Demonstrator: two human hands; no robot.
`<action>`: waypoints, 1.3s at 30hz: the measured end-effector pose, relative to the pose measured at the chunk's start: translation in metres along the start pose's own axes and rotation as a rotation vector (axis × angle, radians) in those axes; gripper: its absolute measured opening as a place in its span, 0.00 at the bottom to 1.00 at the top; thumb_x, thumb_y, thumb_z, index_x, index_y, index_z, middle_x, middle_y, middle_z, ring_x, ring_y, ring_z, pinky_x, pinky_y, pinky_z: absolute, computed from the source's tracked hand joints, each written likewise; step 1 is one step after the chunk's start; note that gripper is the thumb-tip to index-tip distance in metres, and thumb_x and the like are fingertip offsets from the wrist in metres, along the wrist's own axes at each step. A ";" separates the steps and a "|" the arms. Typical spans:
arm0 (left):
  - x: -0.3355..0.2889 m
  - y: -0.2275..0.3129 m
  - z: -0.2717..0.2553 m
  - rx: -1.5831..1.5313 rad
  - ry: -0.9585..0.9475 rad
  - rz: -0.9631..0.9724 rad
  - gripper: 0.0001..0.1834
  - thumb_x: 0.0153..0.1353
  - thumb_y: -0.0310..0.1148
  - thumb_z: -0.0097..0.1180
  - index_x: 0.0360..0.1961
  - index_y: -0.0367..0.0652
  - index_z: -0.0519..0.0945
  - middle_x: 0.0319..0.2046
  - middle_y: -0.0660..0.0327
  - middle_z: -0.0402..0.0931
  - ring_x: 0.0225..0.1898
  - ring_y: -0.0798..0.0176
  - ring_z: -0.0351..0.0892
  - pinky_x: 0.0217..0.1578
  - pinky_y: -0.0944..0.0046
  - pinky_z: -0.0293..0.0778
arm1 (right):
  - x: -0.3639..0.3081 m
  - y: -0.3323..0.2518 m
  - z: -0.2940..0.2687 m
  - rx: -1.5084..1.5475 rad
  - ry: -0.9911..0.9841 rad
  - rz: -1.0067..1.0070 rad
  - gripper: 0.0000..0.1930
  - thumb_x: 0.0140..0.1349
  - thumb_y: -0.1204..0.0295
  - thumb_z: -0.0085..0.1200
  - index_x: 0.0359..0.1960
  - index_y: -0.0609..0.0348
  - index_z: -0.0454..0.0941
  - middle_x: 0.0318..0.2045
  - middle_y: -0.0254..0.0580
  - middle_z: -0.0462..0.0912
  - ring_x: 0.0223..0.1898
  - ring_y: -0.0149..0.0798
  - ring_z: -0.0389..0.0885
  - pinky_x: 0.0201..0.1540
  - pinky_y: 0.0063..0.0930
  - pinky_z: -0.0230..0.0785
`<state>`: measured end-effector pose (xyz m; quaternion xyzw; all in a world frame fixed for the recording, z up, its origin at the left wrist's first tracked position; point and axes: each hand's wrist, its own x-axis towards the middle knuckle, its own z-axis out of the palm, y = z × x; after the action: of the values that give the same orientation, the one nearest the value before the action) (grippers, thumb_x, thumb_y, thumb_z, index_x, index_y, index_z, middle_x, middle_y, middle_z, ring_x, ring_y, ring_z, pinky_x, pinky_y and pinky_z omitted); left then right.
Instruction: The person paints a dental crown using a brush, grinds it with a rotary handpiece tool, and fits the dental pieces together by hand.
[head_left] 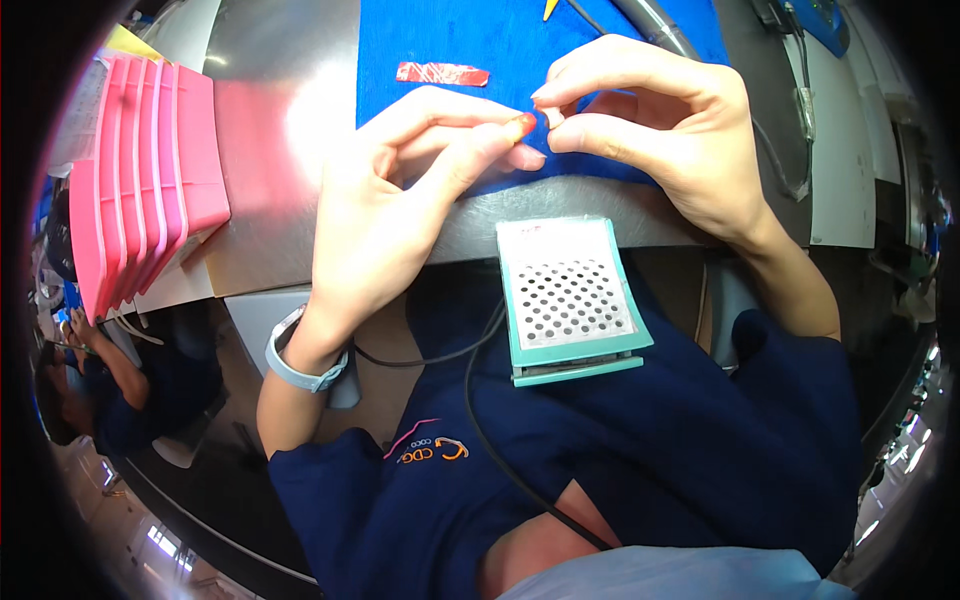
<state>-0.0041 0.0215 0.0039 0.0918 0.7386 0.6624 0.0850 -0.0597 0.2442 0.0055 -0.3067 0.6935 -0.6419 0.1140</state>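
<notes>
Above the blue mat, both my hands are raised with their fingertips close together. My left hand pinches a small red piece between thumb and forefinger; its kind is too small to tell. Facing it, my right hand holds a tiny whitish piece between thumb and forefinger. A narrow gap parts the two pieces. Just beyond my left hand, a flat red strip with whitish marks lies on the mat.
Stacked pink trays stand at the left on the metal table. By the near edge is a teal-and-white box with a perforated face. Black cables hang near my body. Another person sits at far left.
</notes>
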 end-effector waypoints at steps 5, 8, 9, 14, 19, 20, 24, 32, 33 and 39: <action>-0.002 -0.005 0.000 -0.049 -0.041 0.023 0.11 0.69 0.26 0.55 0.48 0.31 0.80 0.41 0.54 0.84 0.43 0.65 0.84 0.50 0.67 0.77 | 0.000 -0.004 0.004 -0.049 -0.020 0.007 0.12 0.55 0.88 0.62 0.42 0.70 0.83 0.41 0.46 0.82 0.42 0.35 0.83 0.47 0.24 0.78; -0.003 -0.003 0.000 0.012 -0.043 0.035 0.10 0.69 0.26 0.54 0.47 0.31 0.80 0.41 0.54 0.84 0.43 0.65 0.84 0.49 0.68 0.77 | 0.001 -0.004 0.005 0.023 -0.055 0.072 0.11 0.55 0.88 0.62 0.42 0.70 0.83 0.40 0.46 0.82 0.41 0.34 0.83 0.45 0.23 0.78; -0.002 -0.003 0.000 0.011 -0.041 0.036 0.10 0.69 0.26 0.54 0.47 0.31 0.80 0.41 0.54 0.84 0.43 0.65 0.84 0.49 0.68 0.77 | 0.001 -0.003 0.003 -0.014 -0.074 0.059 0.11 0.56 0.87 0.62 0.42 0.70 0.83 0.40 0.46 0.82 0.41 0.34 0.84 0.45 0.23 0.78; -0.003 0.000 0.002 0.053 -0.020 0.041 0.08 0.68 0.25 0.55 0.45 0.32 0.81 0.41 0.56 0.84 0.43 0.67 0.83 0.49 0.69 0.76 | -0.003 0.000 0.008 0.137 -0.013 0.094 0.12 0.56 0.87 0.62 0.43 0.71 0.82 0.39 0.46 0.82 0.40 0.34 0.84 0.43 0.22 0.77; -0.002 -0.009 0.000 0.130 0.015 0.104 0.09 0.67 0.22 0.56 0.47 0.32 0.78 0.41 0.56 0.84 0.44 0.68 0.82 0.49 0.70 0.76 | -0.003 0.006 0.011 -0.120 -0.030 -0.101 0.14 0.55 0.87 0.63 0.44 0.71 0.82 0.43 0.49 0.82 0.39 0.33 0.83 0.40 0.21 0.75; -0.002 -0.011 -0.002 0.163 0.015 0.131 0.09 0.66 0.22 0.56 0.47 0.33 0.77 0.41 0.56 0.84 0.44 0.69 0.82 0.49 0.70 0.76 | -0.003 0.006 0.012 -0.182 -0.047 -0.167 0.15 0.54 0.87 0.63 0.45 0.71 0.82 0.44 0.50 0.82 0.39 0.32 0.82 0.40 0.21 0.74; -0.002 -0.017 -0.004 0.205 0.009 0.211 0.12 0.66 0.21 0.57 0.49 0.34 0.74 0.41 0.57 0.84 0.45 0.69 0.81 0.49 0.71 0.76 | -0.003 0.004 0.017 -0.129 0.015 -0.212 0.15 0.54 0.88 0.62 0.45 0.71 0.82 0.47 0.52 0.81 0.39 0.32 0.82 0.39 0.20 0.74; -0.006 -0.006 0.006 0.072 0.053 0.187 0.20 0.66 0.22 0.58 0.57 0.32 0.67 0.40 0.55 0.84 0.40 0.69 0.81 0.43 0.69 0.78 | 0.002 0.000 0.012 -0.331 -0.036 -0.370 0.14 0.54 0.86 0.62 0.43 0.69 0.84 0.45 0.53 0.81 0.41 0.37 0.82 0.43 0.26 0.76; -0.007 -0.005 0.007 0.074 0.053 0.189 0.20 0.66 0.22 0.58 0.57 0.32 0.67 0.40 0.55 0.84 0.40 0.69 0.81 0.43 0.69 0.78 | 0.002 0.000 0.011 -0.332 -0.035 -0.373 0.14 0.54 0.86 0.62 0.43 0.69 0.84 0.45 0.53 0.81 0.41 0.37 0.82 0.43 0.26 0.76; -0.013 -0.002 0.013 -0.207 0.117 0.105 0.21 0.64 0.19 0.59 0.56 0.31 0.67 0.40 0.50 0.84 0.38 0.65 0.83 0.37 0.68 0.81 | 0.006 -0.007 0.014 -0.501 -0.013 -0.451 0.14 0.49 0.84 0.64 0.41 0.69 0.84 0.41 0.51 0.81 0.42 0.42 0.82 0.44 0.31 0.77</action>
<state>0.0119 0.0310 0.0009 0.0823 0.6643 0.7428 0.0157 -0.0541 0.2293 0.0115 -0.4750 0.7438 -0.4584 -0.1053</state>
